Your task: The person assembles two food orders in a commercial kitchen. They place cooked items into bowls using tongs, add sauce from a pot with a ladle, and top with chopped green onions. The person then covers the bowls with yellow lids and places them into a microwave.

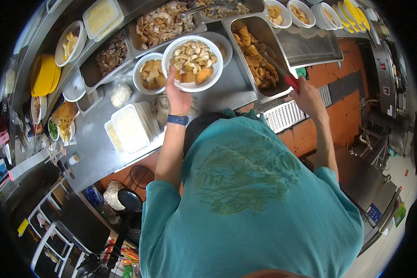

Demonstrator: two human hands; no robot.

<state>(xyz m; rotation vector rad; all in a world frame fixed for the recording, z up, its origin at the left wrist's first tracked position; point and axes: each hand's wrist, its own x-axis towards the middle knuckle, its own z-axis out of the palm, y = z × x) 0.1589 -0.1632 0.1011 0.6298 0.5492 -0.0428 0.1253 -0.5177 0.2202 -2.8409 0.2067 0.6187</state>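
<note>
My left hand [178,98] grips the rim of a white round bowl [167,52] holding sliced mushrooms [191,54] and orange-brown chunks. The bowl is raised above the steel counter. My right hand [310,99] is closed around the red handle [292,82] of a utensil. Its metal part reaches into a deep steel pan [261,30] with golden-brown chunks [254,58], perhaps potato; the tip is hard to make out. A second white bowl [137,79] with similar chunks stands just left of the held one.
Steel pans of sliced pale pieces [164,23] and darker pieces [109,60] line the back. Several filled bowls [301,14] and yellow containers [45,76] stand around. Left of me are stacked white rectangular containers [130,127] and a knotted plastic bag [121,95].
</note>
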